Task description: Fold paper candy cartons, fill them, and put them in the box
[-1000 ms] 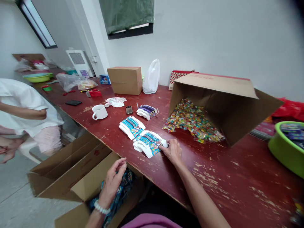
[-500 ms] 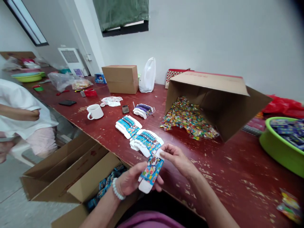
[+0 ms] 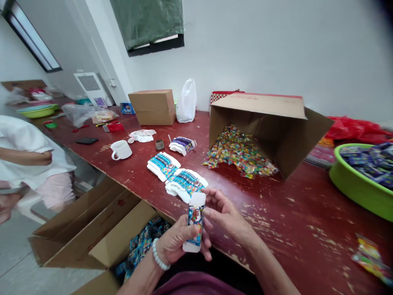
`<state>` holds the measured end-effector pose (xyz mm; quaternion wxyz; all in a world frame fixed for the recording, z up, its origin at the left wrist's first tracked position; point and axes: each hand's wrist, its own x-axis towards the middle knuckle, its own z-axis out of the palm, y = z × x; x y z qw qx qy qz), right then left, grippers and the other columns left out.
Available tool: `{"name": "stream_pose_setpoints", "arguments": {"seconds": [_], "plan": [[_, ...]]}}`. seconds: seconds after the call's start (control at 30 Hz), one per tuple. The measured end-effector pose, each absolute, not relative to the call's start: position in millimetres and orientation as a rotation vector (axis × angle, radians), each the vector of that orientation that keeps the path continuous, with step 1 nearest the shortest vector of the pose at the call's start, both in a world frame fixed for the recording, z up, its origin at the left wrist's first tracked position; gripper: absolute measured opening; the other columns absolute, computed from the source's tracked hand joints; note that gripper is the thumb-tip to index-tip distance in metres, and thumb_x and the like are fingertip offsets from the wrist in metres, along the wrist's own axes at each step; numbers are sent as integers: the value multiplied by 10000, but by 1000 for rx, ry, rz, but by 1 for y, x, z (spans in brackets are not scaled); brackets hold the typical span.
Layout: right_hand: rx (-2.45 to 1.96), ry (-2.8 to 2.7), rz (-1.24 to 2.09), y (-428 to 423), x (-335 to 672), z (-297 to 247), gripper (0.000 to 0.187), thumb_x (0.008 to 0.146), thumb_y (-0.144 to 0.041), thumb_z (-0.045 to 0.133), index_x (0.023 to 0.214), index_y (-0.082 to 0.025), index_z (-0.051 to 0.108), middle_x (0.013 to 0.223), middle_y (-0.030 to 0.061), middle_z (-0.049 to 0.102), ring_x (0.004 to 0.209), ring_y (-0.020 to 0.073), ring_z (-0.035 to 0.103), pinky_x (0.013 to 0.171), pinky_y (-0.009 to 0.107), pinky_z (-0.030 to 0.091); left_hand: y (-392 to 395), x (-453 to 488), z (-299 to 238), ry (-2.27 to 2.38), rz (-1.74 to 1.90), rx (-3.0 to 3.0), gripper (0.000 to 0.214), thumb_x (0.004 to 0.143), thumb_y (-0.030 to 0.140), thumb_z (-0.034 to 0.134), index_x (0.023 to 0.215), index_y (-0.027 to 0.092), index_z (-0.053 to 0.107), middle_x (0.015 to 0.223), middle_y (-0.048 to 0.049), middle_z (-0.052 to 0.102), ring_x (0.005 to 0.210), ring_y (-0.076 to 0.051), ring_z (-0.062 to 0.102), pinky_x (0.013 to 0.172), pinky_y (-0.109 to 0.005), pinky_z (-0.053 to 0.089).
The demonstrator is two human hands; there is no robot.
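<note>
Upright in my left hand [image 3: 175, 241] is a small blue printed carton [image 3: 195, 217], gripped between thumb and fingers, with white flaps out at its top and bottom. My right hand [image 3: 227, 213] is beside the carton's upper right edge, fingers loosely bent and apart; whether the thumb touches it I cannot tell. Just beyond lie two stacks of flattened blue cartons, a nearer stack [image 3: 186, 183] and a farther stack [image 3: 163, 166]. A heap of small wrapped candies [image 3: 239, 153] spills from a cardboard box [image 3: 260, 102] lying on its side.
On the red table [image 3: 276, 209] are a white mug [image 3: 122, 150], a purple carton stack [image 3: 181, 145] and a candy bag [image 3: 370, 254]. A green basin [image 3: 353, 192] holds purple packets. Below left, an open box [image 3: 123, 233] contains blue packs. A seated person [image 3: 27, 155] is at left.
My right hand has let go of the white end flap. The carton, squeezed into a box shape, has turned more upright in my left hand. The view has shifted slightly.
</note>
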<state>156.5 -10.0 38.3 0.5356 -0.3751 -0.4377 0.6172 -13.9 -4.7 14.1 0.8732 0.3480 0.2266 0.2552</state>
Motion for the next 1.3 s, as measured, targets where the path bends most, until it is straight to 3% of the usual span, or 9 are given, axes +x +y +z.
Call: {"name": "stream_pose_setpoints", "arguments": {"seconds": [0.23, 0.33, 0.43, 0.57, 0.7, 0.87, 1.03, 1.2, 1.3], "plan": [[-915, -893, 1673, -23, 143, 19, 333, 779, -467, 706, 924, -178, 624, 629, -15, 632, 343, 81, 459, 341, 213, 392, -8, -4, 12, 730, 605, 837, 329, 788, 417, 713, 892, 112, 645, 683, -92, 705, 516, -183, 665, 517, -263, 517], [-1050, -964, 1450, -18, 144, 9, 288, 780, -436, 717, 846, -160, 663, 715, 27, 687, 516, 127, 593, 494, 243, 481, -5, -4, 14, 805, 691, 997, 288, 785, 363, 734, 910, 113, 665, 794, -72, 704, 684, -155, 667, 653, -238, 519], [-1162, -1019, 1224, -14, 147, 7, 288, 767, -368, 740, 965, -171, 671, 790, 27, 699, 699, 162, 636, 652, 265, 503, -3, -6, 18, 903, 821, 1079, 348, 771, 320, 751, 1045, 151, 619, 922, -54, 694, 820, -170, 658, 730, -250, 525], [-1149, -886, 1232, -13, 142, 9, 515, 746, -367, 758, 1178, -238, 509, 739, -31, 654, 650, 165, 621, 599, 269, 501, -8, -8, 23, 963, 989, 1028, 596, 747, 292, 765, 1237, 224, 432, 881, -21, 686, 740, -177, 666, 684, -295, 554], [-1056, -879, 1238, -15, 133, 4, 370, 785, -381, 727, 1075, -240, 544, 834, 7, 678, 731, 177, 633, 654, 273, 500, -12, -7, 24, 966, 1042, 1058, 618, 776, 275, 733, 1305, 242, 416, 927, -30, 676, 750, -163, 656, 707, -285, 550], [-1084, -984, 1191, -15, 137, 2, 225, 828, -409, 676, 910, -202, 636, 825, 11, 662, 742, 166, 590, 672, 260, 467, -7, -12, 23, 927, 966, 1097, 401, 787, 289, 721, 1145, 200, 562, 912, -39, 675, 793, -159, 628, 729, -249, 513], [-1203, -1117, 1220, -10, 150, 13, 320, 774, -460, 713, 693, -158, 642, 666, -1, 616, 634, 140, 531, 614, 251, 425, -1, -16, 20, 932, 917, 1160, 200, 833, 353, 668, 930, 185, 618, 816, -6, 649, 715, -116, 565, 686, -217, 465], [-1082, -1056, 1304, -3, 152, 14, 366, 697, -406, 794, 956, -179, 670, 748, -1, 663, 677, 145, 581, 645, 255, 456, 0, -15, 17, 948, 914, 1258, 192, 853, 351, 649, 913, 171, 625, 847, -12, 640, 762, -121, 557, 709, -221, 449], [-1090, -1163, 1317, -3, 153, 14, 242, 761, -379, 749, 847, -164, 679, 738, 6, 665, 672, 136, 576, 635, 244, 448, 0, -15, 15, 932, 971, 1191, 222, 821, 329, 694, 927, 181, 568, 837, -3, 641, 748, -116, 564, 695, -217, 448]]}}
